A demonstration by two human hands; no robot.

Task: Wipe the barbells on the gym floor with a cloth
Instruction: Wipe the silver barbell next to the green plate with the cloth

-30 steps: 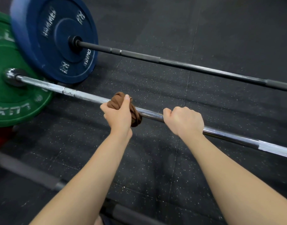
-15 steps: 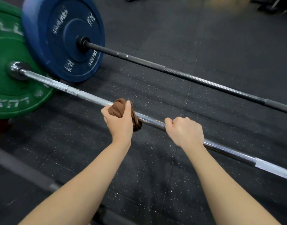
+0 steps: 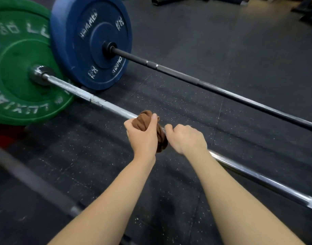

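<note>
- Here, the left hand (image 3: 142, 137) holds a bunched brown cloth (image 3: 143, 119) wrapped round the shaft of the long chrome steel barbell (image 3: 105, 104), some way along the shaft from the round green rubber plate (image 3: 19, 76).
- Its fingers are curled round the cloth and the thumb presses on top. I judge this is so that the fabric hugs the whole round of the shaft.
- The right hand (image 3: 186, 138) sits just beside the cloth, on the side away from the green plate. Its fingers are closed round the bare shaft, probably to stop the shaft from rolling.
- The chrome barbell lies low over the dark speckled rubber floor (image 3: 222, 50). Its long axis runs from the hub of the green plate diagonally toward the lower right edge of the view.
- The stretch between the cloth and the green plate looks dull and scuffed, so it likely needs a wipe.
- A thin black barbell (image 3: 222, 91) with a round blue rubber plate (image 3: 91, 41) lies beyond the green plate. It points nearly parallel to the chrome one, and no hand touches it.
</note>
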